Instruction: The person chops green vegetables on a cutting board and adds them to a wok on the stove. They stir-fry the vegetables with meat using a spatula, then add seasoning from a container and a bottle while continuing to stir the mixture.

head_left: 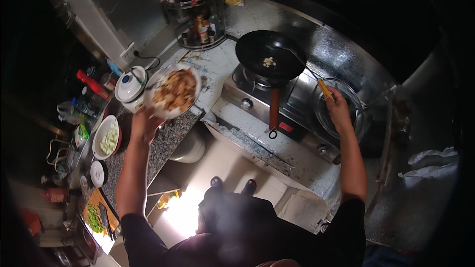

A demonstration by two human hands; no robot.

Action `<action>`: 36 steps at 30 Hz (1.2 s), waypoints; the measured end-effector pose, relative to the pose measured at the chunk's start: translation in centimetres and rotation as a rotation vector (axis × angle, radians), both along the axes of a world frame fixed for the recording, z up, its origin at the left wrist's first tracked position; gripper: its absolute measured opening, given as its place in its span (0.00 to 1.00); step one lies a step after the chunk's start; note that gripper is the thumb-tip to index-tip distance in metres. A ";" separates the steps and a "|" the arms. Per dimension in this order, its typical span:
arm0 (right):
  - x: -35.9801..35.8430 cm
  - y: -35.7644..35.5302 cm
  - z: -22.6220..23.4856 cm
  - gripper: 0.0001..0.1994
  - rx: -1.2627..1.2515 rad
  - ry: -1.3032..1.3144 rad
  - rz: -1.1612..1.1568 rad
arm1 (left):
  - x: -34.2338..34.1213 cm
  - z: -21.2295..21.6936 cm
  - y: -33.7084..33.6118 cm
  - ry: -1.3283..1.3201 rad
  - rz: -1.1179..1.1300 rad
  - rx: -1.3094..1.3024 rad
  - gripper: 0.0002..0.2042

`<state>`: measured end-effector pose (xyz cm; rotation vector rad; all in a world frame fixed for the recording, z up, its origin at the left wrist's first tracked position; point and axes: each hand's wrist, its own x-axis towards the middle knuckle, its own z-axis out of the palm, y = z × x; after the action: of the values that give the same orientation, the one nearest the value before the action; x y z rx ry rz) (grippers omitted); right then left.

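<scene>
My left hand grips the near rim of a white plate, tilted and heaped with browned food pieces. The plate is above the counter, left of the stove. In my right hand is a wok spatula, closed round its yellow handle. Its thin metal shaft slants down into the black wok; the head is hard to make out against the dark metal. A few small pale pieces, looking like garlic, lie in the wok, whose brown handle points toward me.
A clear glass lid rests over the stove's right side, below my right hand. Along the left counter stand a white lidded pot, a bowl of pale chopped vegetable and a cutting board with chopped greens and a knife. A bottle rack stands behind.
</scene>
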<state>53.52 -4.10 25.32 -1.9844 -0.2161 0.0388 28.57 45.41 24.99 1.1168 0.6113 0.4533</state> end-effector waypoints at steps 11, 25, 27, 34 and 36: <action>-2.3 3.0 4.1 0.16 -0.014 -0.187 0.003 | 28.2 -0.2 -8.2 0.173 -0.229 0.206 0.14; -5.0 5.7 4.5 0.17 -0.663 -0.265 -0.028 | 37.3 1.7 -12.4 0.566 -0.314 1.051 0.14; -5.4 5.5 4.7 0.17 -0.709 -0.309 -0.046 | 37.4 1.8 -12.8 0.534 -0.222 1.172 0.14; -4.7 6.9 4.1 0.16 -0.607 -0.455 -0.095 | 37.2 4.0 -14.1 0.404 -0.130 1.362 0.12; -4.5 6.7 3.2 0.16 -0.668 -0.518 -0.073 | 36.8 4.8 -14.1 0.394 -0.111 1.384 0.11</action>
<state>48.99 2.65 28.47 -2.6387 -0.5150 -0.5161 65.36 31.32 29.75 2.5879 0.5370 0.5639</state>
